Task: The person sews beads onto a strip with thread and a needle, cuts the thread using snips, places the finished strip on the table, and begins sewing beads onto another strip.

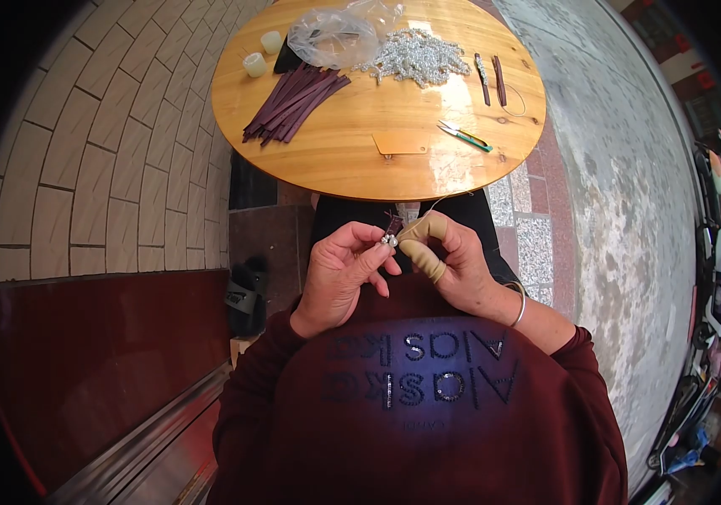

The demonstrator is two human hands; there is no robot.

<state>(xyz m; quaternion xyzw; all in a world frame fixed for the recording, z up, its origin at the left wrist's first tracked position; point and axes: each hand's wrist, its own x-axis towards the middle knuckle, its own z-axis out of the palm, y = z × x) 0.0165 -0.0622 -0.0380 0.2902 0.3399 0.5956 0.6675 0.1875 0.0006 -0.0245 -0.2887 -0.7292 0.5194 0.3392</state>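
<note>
In front of my chest, my left hand (pixel 345 268) pinches a dark purple fabric strip (pixel 393 225) with silvery, pearl-like beads (pixel 389 241) on it. Close against the beads, on the other side, is my right hand (pixel 453 263), its thumb and forefinger in tan finger covers and bent toward each other. What those fingertips grip is too small to make out. A thin thread (pixel 449 198) shows above my right hand, near the table edge.
A round wooden table (pixel 327 172) stands ahead, bearing purple strips (pixel 297 101), a pile of silvery beads (pixel 422 59), a clear plastic bag (pixel 335 38), green-handled thread snips (pixel 466 136), an orange card (pixel 401 143), two finished-looking strips (pixel 499 80) and two small pale candle-like cups (pixel 254 65).
</note>
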